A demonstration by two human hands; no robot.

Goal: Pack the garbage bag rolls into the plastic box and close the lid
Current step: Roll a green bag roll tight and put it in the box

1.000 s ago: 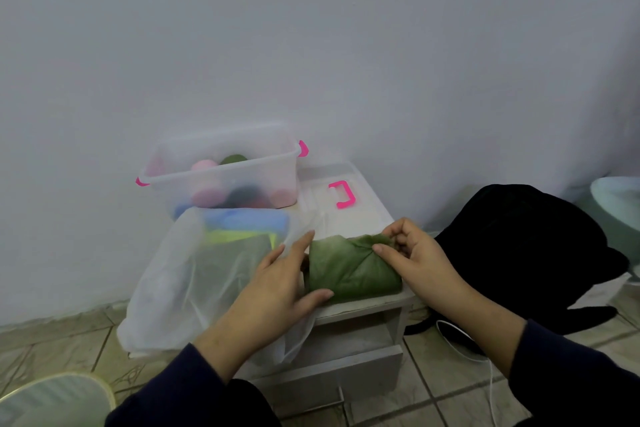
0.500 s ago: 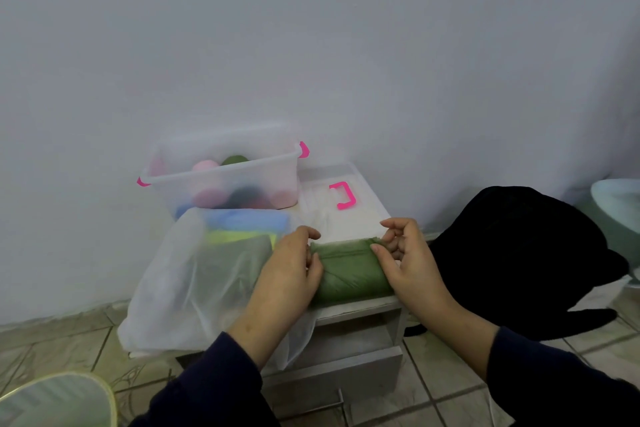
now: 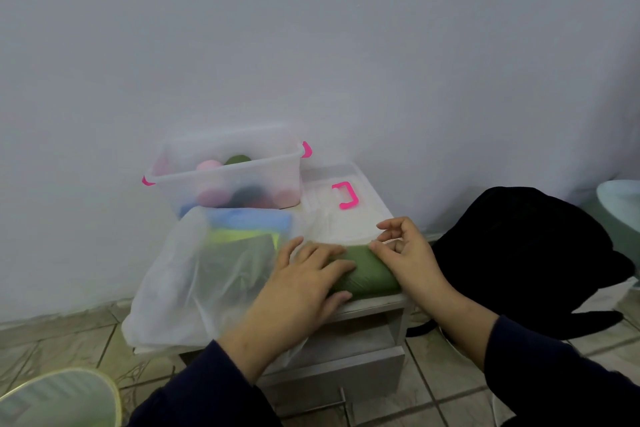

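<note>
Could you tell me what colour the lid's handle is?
Bright pink handle, clearest in the head view.

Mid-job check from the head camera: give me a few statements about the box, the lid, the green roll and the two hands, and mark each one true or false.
1. The plastic box is open, with rolls already inside. True.
2. The lid is clipped onto the box. False: it lies flat on the cabinet top, right of the box.
3. The left hand lies with straight fingers on the green roll. True.
4. The green roll is already in the box. False: it lies at the cabinet's front edge, between the hands.
5. The right hand is at the roll's right end. True; its grip on the roll is unclear.
</note>
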